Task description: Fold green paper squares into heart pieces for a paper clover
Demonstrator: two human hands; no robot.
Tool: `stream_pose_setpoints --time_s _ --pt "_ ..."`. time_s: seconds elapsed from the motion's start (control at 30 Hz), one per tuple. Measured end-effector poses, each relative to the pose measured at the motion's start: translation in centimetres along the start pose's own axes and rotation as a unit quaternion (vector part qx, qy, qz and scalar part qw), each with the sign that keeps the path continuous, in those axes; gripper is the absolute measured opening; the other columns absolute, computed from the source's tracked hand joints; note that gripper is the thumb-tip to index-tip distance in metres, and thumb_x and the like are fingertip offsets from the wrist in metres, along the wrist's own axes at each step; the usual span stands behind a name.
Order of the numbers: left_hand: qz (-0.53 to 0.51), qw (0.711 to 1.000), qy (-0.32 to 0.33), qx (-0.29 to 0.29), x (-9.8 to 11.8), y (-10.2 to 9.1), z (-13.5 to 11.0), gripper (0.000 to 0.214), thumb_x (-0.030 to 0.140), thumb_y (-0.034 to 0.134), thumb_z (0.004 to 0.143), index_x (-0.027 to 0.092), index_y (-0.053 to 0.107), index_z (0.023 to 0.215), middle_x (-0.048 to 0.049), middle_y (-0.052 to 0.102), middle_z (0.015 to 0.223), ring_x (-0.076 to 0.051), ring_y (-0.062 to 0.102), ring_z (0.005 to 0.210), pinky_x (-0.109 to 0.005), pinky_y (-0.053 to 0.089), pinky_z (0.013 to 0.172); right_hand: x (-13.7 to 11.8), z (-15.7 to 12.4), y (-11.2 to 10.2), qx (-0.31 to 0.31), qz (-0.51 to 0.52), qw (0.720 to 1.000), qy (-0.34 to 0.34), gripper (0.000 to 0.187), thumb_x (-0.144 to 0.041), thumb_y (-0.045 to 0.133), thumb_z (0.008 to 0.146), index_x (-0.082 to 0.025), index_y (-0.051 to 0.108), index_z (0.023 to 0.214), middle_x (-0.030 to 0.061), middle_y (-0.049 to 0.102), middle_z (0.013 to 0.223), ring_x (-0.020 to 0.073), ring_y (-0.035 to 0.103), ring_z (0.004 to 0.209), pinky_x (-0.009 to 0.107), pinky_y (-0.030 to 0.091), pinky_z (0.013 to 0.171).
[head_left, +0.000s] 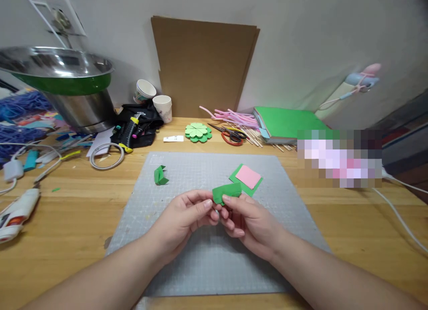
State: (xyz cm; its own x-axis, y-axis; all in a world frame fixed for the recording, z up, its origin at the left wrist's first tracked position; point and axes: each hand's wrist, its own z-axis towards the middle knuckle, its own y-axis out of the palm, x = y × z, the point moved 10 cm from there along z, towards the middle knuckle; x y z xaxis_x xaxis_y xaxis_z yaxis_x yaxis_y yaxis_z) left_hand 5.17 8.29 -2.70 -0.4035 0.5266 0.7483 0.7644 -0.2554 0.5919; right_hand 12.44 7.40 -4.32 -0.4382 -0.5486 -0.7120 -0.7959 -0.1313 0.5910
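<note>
A folded piece of green paper [227, 191] is held up over the middle of the grey cutting mat [207, 265]. My right hand [250, 216] pinches it from the right, thumb on its front face. At its lower left edge, my left hand [189, 212] has its thumb and fingers closed on the paper; the exact grip there is partly hidden. Beyond my hands, a pink paper sheet [248, 176] lies on top of green paper [236, 171]. Another folded green paper piece [160, 175] stands on the mat at the left.
Behind the mat lie green paper clovers [197, 131], scissors [230, 134] and pink stems [234, 119]. A green pad [294, 122] sits at right. On the left are a tape ring [107, 156], a glue gun [18, 215] and a metal bowl [63, 69]. Cardboard [203, 64] leans on the wall.
</note>
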Motion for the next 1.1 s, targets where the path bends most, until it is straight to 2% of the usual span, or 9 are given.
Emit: stream_pose_setpoints --time_s 0.2,0.4,0.5,0.6,0.73,0.9,1.1 --pt "-0.002 1.0 -0.002 0.026 -0.3 -0.9 0.3 0.018 0.019 0.076 0.072 0.014 0.06 0.077 -0.0018 0.068 0.068 -0.008 0.061 0.06 -0.02 0.049 0.062 0.0 -0.2 -0.1 0.016 -0.052 0.999 -0.004 0.028 -0.039 0.068 0.078 -0.012 0.061 0.074 -0.0006 0.056 0.063 0.0029 0.042 0.045 0.014 0.018 0.036" --pt "0.035 0.999 -0.027 0.027 -0.7 -0.6 0.3 0.024 0.026 0.078 0.07 0.012 0.064 0.084 -0.0029 0.069 0.073 -0.011 0.063 0.067 -0.023 0.049 0.068 0.1 -0.3 -0.7 0.043 -0.082 0.996 0.009 0.03 -0.04 0.07 0.073 -0.013 0.058 0.071 -0.0019 0.054 0.06 0.0035 0.042 0.044 0.014 0.017 0.037" --pt "0.054 0.998 -0.029 0.015 -0.9 -0.3 0.3 0.025 0.029 0.079 0.068 0.012 0.066 0.081 -0.0029 0.069 0.072 -0.011 0.063 0.067 -0.023 0.049 0.068 0.1 -0.2 -0.9 0.058 -0.113 0.992 0.01 0.031 -0.042 0.069 0.073 -0.013 0.057 0.071 -0.0021 0.054 0.06 0.0038 0.043 0.045 0.015 0.02 0.039" --pt "0.071 0.997 -0.022 0.037 -1.0 -0.9 0.4 0.026 0.03 0.081 0.065 0.013 0.065 0.077 -0.0013 0.067 0.069 -0.011 0.062 0.065 -0.025 0.048 0.067 -0.3 -0.1 -1.0 0.068 -0.151 0.986 -0.006 0.033 -0.044 0.07 0.071 -0.015 0.055 0.069 -0.0034 0.052 0.057 0.0044 0.041 0.045 0.016 0.021 0.04" --pt "0.094 0.994 -0.021 0.052 -1.0 -1.5 0.5 0.026 0.029 0.081 0.064 0.012 0.062 0.073 -0.0012 0.066 0.066 -0.011 0.06 0.062 -0.024 0.047 0.064 -1.2 -0.2 -0.5 0.064 -0.193 0.978 -0.05 0.032 -0.045 0.068 0.072 -0.017 0.054 0.067 -0.0044 0.051 0.055 0.0052 0.038 0.044 0.018 0.021 0.04" --pt "0.112 0.991 -0.033 0.058 -1.1 -1.4 0.3 0.028 0.031 0.079 0.065 0.013 0.058 0.068 -0.0008 0.066 0.062 -0.01 0.058 0.056 -0.023 0.045 0.059 -1.1 -0.4 -0.1 0.055 -0.185 0.98 -0.053 0.027 -0.043 0.064 0.074 -0.017 0.055 0.072 -0.0011 0.059 0.062 0.0077 0.047 0.05 0.019 0.026 0.042" --pt "0.107 0.991 -0.044 0.071 -1.1 -1.4 0.3 0.03 0.032 0.078 0.064 0.015 0.053 0.066 -0.0003 0.065 0.06 -0.009 0.056 0.053 -0.022 0.042 0.056 -0.7 -0.4 -0.1 0.041 -0.186 0.98 -0.054 0.024 -0.04 0.056 0.078 -0.017 0.055 0.071 0.0009 0.061 0.064 0.0092 0.05 0.05 0.021 0.027 0.042"
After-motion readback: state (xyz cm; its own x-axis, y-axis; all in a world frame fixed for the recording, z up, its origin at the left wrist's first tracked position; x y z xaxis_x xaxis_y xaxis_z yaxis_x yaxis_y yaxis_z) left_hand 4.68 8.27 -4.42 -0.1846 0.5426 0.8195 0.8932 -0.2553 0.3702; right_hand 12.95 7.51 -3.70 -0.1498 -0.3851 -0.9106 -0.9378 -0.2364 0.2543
